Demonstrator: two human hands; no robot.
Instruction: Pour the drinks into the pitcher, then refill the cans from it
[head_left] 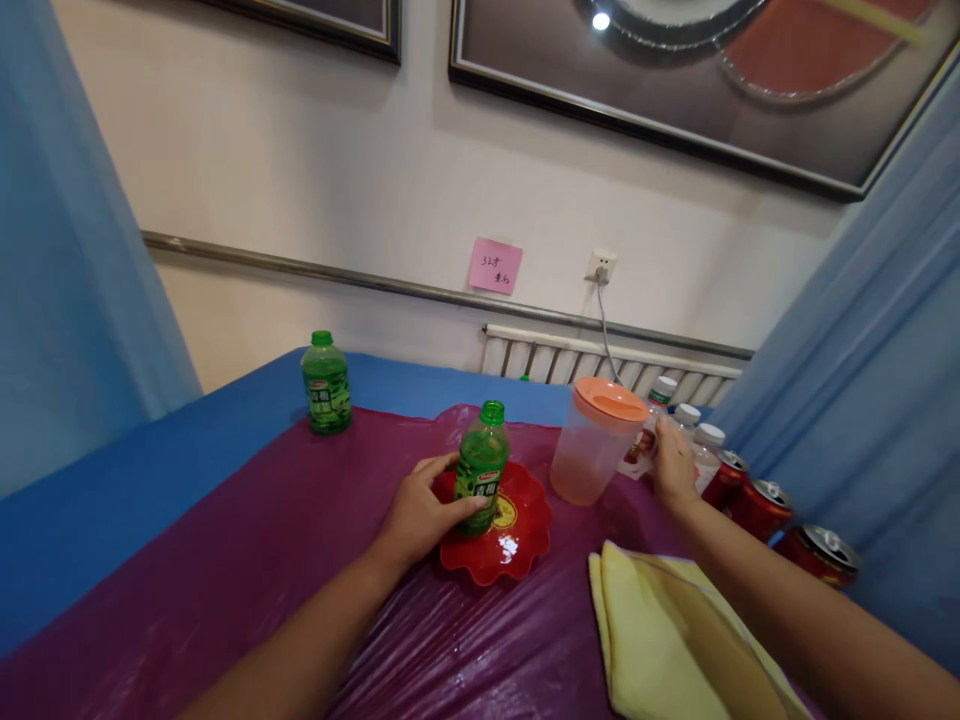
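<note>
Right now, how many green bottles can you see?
2. One green bottle stands on the red plate, held by the left hand. The other green bottle stands alone at the table's far left. More may be hidden.

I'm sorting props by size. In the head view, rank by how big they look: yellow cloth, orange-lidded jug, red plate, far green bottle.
1. yellow cloth, though it lies nearest the camera
2. jug and red plate: too alike to rank
3. far green bottle, farther away

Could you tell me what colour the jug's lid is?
Orange, seen in the head view: lid.
</note>
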